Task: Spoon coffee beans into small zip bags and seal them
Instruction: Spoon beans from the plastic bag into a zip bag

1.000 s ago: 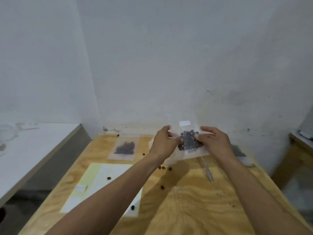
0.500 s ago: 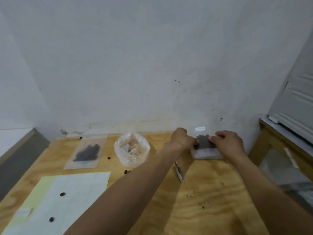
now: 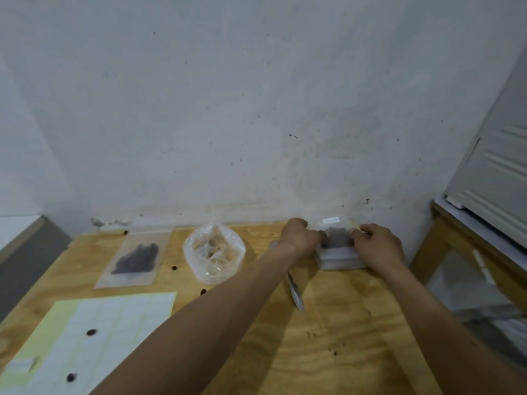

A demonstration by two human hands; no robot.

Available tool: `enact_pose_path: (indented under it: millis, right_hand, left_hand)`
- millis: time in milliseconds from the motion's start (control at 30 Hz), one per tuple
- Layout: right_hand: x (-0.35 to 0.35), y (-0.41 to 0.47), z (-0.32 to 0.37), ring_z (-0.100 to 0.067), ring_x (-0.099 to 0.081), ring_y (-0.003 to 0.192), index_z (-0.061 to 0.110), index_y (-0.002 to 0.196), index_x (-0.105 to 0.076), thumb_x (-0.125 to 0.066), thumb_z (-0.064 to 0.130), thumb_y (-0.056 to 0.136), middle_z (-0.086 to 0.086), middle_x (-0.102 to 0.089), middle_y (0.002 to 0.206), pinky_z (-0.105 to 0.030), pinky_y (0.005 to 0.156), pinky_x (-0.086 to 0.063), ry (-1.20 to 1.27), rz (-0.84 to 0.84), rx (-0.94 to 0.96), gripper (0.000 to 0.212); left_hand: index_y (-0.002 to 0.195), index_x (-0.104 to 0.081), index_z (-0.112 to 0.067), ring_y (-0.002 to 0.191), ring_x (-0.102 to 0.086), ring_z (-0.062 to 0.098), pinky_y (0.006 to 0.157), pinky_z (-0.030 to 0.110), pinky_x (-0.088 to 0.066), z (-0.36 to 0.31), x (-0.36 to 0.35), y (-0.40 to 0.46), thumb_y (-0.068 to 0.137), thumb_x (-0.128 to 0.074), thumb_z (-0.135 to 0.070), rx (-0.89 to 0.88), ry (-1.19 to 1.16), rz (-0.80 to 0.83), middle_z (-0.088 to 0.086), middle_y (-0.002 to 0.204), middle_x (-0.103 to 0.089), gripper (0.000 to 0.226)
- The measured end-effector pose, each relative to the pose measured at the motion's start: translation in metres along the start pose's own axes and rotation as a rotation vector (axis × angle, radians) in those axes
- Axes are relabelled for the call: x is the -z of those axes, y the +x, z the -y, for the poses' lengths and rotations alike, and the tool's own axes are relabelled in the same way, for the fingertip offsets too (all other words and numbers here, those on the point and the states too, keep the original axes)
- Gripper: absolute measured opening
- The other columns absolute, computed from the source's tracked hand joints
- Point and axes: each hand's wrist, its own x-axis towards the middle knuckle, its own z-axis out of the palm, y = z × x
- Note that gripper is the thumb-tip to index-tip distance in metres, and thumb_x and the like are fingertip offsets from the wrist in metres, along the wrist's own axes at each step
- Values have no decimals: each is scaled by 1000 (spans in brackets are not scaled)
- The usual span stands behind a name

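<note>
Here, at the left of the wooden counter (image 3: 328,352), a label sheet (image 3: 94,337) carries stray coffee beans (image 3: 91,332), and behind it a filled zip bag (image 3: 135,258) lies flat, apparently finished. Next comes a crumpled clear supply bag (image 3: 214,252), nearly empty now, and a metal spoon (image 3: 295,289) lying idle on the wood under the forearm.

Further right, the left hand (image 3: 299,238) and right hand (image 3: 376,246) pinch opposite sides of a second filled bag (image 3: 338,238). A second ago this bag was held up in the air near the middle of the counter; since then it has been carried right and lowered onto a small stack of clear bags (image 3: 340,259) by the wall. That suggests filling is over for this bag and it is being set down, or its seal given a last press.

Whether the zip strip is closed cannot be made out: the top edge is blurred and both thumbs are hidden behind the knuckles. The spoon's bowl is covered by the left arm, and the white label (image 3: 330,220) on the bag is unreadable.
</note>
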Motion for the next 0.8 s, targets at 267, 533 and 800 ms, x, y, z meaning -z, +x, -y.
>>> enact_pose_path:
  millis: [267,533,800]
  right_hand:
    - [1,-23,46,-31,-60,123,12,140,-60,-55,42,101,-13,-64,136,-40,98,-49,-51,-111,180,49]
    - [-63,-81,169,-24,-60,119,21,131,-65,-57,41,99,-4,-64,126,-40,97,-49,-12,-38,529,38]
    - [-171,-157,254,-25,-66,113,16,126,-72,-56,26,98,-6,-71,125,-35,96,-54,-132,259,682,34]
  left_hand:
    - [150,-48,-10,126,-60,26,105,35,-48,-6,47,-27,93,-74,-36,-187,105,-132,12,142,-59,68]
    - [136,-61,-11,100,-65,18,87,25,-45,20,187,-74,100,-62,-30,-322,272,-524,7,124,-66,41]
    - [111,-64,-1,109,-64,36,81,35,-48,114,303,-109,95,-63,-27,227,498,-552,19,121,-66,31]
